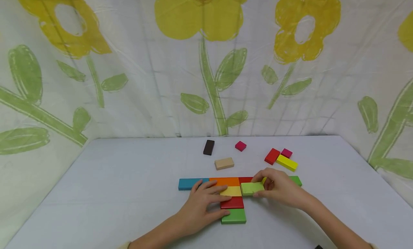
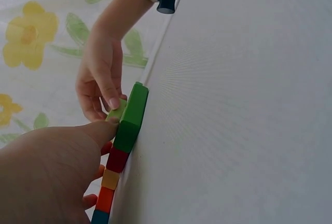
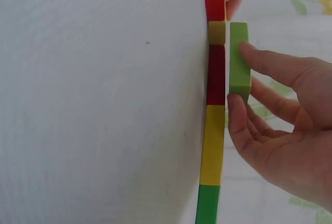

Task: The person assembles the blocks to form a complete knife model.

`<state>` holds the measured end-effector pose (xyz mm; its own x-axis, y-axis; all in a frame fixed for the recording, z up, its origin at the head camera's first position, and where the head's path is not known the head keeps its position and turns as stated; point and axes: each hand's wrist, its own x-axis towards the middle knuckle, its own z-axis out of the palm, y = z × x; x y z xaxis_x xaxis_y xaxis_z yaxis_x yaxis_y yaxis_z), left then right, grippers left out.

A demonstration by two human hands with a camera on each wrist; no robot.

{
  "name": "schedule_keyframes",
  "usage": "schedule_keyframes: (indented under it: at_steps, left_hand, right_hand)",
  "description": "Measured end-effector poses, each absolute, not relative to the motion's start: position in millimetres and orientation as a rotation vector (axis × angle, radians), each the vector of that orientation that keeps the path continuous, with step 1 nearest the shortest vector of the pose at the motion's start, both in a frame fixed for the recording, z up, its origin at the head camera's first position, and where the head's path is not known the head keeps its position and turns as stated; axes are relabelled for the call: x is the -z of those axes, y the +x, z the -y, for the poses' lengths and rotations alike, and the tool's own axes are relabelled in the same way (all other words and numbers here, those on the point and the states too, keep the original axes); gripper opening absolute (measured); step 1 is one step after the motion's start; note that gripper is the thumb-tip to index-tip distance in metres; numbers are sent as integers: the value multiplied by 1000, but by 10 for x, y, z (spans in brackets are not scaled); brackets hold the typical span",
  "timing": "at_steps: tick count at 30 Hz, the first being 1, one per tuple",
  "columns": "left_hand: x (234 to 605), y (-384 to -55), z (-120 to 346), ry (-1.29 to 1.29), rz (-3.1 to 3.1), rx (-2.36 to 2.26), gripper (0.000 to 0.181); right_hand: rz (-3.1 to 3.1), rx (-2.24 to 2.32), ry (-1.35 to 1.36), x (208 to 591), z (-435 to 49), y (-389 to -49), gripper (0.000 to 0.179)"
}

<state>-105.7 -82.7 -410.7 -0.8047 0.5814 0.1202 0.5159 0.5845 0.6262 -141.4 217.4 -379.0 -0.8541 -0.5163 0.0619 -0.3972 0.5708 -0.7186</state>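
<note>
My right hand pinches a light green block between thumb and fingers. In the right wrist view that block sits just off the row, alongside the dark red block. Flat blocks form a T on the table: blue, orange, dark red, yellow and green across the top. Down the stem run pale yellow, red and green. My left hand rests along the stem, fingers spread, thumb on the near green block.
Behind the T lie a black block, a beige block and a magenta block. Further right, a red block, a yellow block and another magenta block cluster together. A flowered curtain hangs behind the table.
</note>
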Motion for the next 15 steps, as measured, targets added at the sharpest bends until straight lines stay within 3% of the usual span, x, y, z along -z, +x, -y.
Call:
schedule_keyframes:
  at_steps: [15]
  left_hand:
    - [4118,-1062,827,923,-2686,-1052,44]
  right_hand:
    - [-2657,1116,-739,3838,-2148,-1413,31]
